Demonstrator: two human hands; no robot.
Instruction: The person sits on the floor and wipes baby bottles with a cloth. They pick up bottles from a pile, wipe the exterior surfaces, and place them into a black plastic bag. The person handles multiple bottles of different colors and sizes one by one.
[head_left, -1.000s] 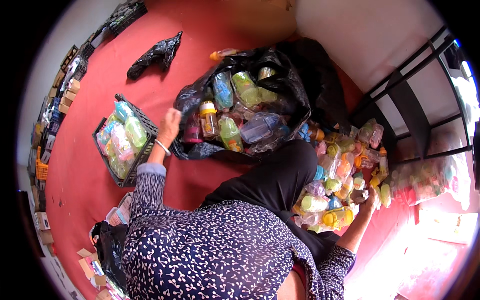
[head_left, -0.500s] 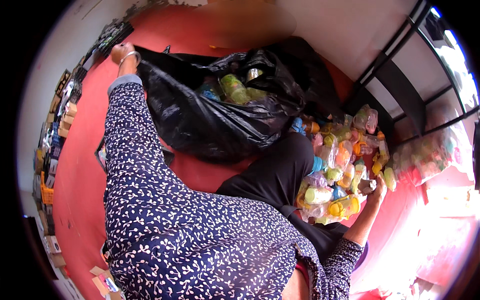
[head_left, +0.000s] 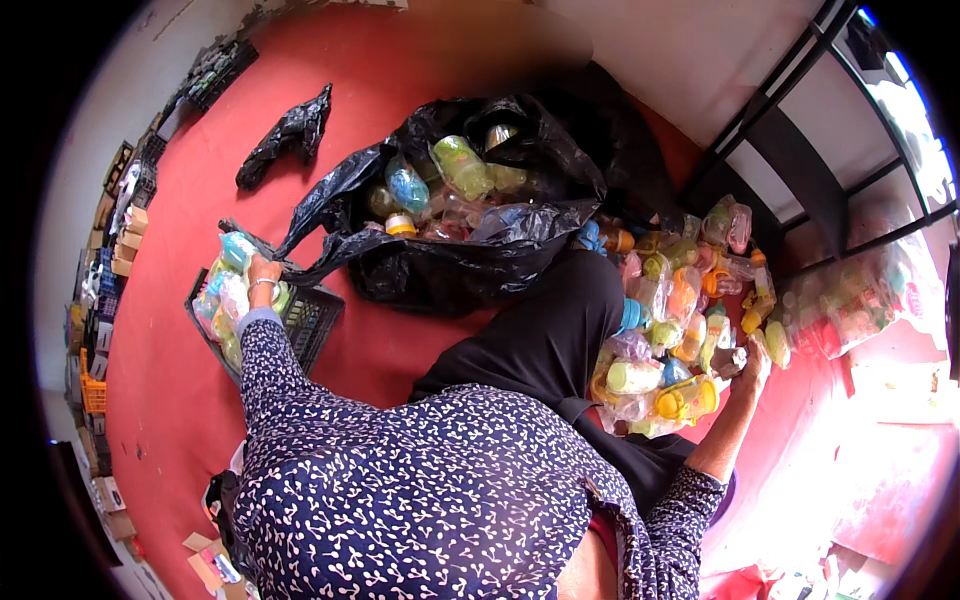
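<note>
One black plastic bag [head_left: 420, 278], mouth open, lies on the red floor [head_left: 165, 400] beyond the person's bent leg [head_left: 540, 325], with wrapped bottles [head_left: 461, 167] loose inside. Its left edge runs out in a narrow strip to the left hand [head_left: 264, 274], which appears closed on that edge above the black crate [head_left: 317, 322] of wrapped bottles. Findings: thin film under tension could tear at the grip; a hard pull leftward could tip the bag and roll bottles out. The strip also crosses the crate's rim and might snag there, dragging the crate or upsetting its contents.

At right, the right hand [head_left: 757, 362] is low beside the bottle pile [head_left: 686, 402], next to a small grey item [head_left: 731, 362]; whether it grasps this cannot be told. The pile lies unconfined against the leg, near the black rack [head_left: 800, 180]; a shift of knee or hand could scatter it.
</note>
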